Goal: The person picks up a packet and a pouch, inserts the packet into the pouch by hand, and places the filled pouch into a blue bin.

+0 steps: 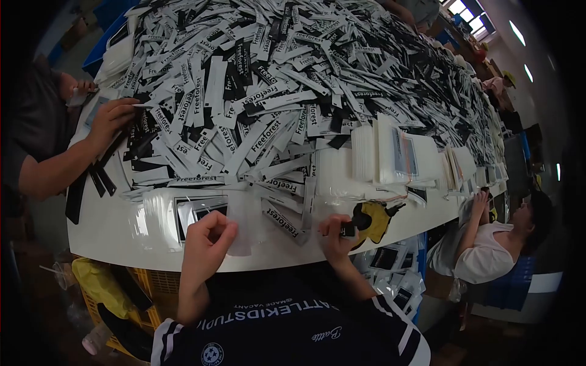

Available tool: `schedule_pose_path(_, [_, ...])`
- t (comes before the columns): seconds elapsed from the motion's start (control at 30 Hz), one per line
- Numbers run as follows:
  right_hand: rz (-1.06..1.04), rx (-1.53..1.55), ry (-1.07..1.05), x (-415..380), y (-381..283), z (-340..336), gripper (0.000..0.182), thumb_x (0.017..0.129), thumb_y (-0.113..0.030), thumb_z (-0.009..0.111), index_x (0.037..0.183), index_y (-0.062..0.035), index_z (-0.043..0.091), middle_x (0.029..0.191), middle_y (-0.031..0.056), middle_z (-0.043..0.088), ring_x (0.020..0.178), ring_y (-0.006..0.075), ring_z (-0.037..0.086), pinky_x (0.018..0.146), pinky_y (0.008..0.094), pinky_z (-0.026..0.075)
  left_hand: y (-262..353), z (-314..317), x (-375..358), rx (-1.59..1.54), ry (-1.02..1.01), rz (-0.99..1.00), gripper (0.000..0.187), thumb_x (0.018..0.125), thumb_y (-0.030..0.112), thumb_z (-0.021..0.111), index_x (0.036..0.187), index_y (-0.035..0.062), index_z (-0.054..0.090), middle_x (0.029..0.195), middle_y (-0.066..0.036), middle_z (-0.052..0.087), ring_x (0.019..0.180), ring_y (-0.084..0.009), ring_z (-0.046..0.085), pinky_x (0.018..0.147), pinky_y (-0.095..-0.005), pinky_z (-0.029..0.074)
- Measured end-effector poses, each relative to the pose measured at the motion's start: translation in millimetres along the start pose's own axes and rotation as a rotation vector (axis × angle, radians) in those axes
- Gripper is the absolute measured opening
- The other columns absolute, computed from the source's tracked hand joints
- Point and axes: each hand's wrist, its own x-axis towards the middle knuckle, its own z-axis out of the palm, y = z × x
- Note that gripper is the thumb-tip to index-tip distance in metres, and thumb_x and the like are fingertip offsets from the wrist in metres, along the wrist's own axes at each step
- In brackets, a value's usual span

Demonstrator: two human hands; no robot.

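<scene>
At the near edge of the table, my left hand (pixel 206 244) is closed, its thumb and fingers curled together over clear plastic bags (pixel 160 221). What it pinches, if anything, is hidden. A dark rectangular card or print (pixel 204 207) shows in the plastic just behind it. To the right, my right hand (pixel 336 239) is closed around a small dark object (pixel 348 229), whose kind I cannot make out. Beside that hand lies a yellow and black item (pixel 375 221). Between my hands is a long packet (pixel 281 222) printed "Freeforest".
A huge heap of black and white Freeforest packets (pixel 262 91) covers the table (pixel 116 229). Stacks of clear bags (pixel 366 152) stand at right. A co-worker's hand (pixel 113 122) works at left; another person (pixel 488 244) sits at right. Below is a blue bin of bagged items (pixel 390 262).
</scene>
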Motion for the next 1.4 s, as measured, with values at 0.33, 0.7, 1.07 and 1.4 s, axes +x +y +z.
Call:
schedule_pose_path(0.33, [0.230,-0.108,-0.496,42.8,-87.0,52.8,0.013,0.083,-0.013,0.062,0.085,-0.0009,0.056,0.057,-0.0037,0.046,0.057,0.0021,0.041,0.050,0.0203,0.033,-21.0,39.5,-2.4,0.063,-0.047,0.216,0.022,0.082,0.011,0.064,0.069,0.0002,0.050,0.056,-0.002,0.050,0.049,-0.0058,0.044,0.046,-0.0190,0.036])
schedule_pose_path(0.7, [0.264,-0.086,-0.766,32.0,-89.2,59.0,0.029,0.077,-0.005,0.061,0.105,-0.0019,0.057,0.071,0.0106,0.058,0.061,0.0201,0.055,0.058,0.0285,0.043,-22.2,46.6,-10.6,0.280,0.091,0.451,0.015,0.070,0.003,0.065,0.073,-0.0009,0.051,0.064,-0.014,0.053,0.057,-0.0289,0.056,0.050,-0.0333,0.042])
schedule_pose_path(1.07, [-0.280,-0.335,-0.413,18.1,-84.2,65.9,0.049,0.064,0.002,0.065,0.112,0.0005,0.058,0.076,0.0157,0.062,0.068,0.0257,0.063,0.058,0.0302,0.048,-28.7,36.2,-17.0,0.531,0.327,0.373,0.018,0.063,0.002,0.064,0.071,0.0014,0.048,0.067,-0.013,0.051,0.057,-0.0307,0.052,0.051,-0.0348,0.042])
schedule_pose_path(1.4, [0.580,0.613,-0.459,14.3,-102.6,37.3,0.023,0.078,-0.005,0.058,0.097,-0.0027,0.046,0.088,0.0016,0.053,0.067,0.0047,0.048,0.059,0.0179,0.039,16.0,46.6,-22.1,0.665,0.067,0.912,0.078,0.055,0.028,0.078,0.120,0.0060,0.042,0.121,-0.014,0.042,0.117,-0.0338,0.041,0.098,-0.0529,0.029])
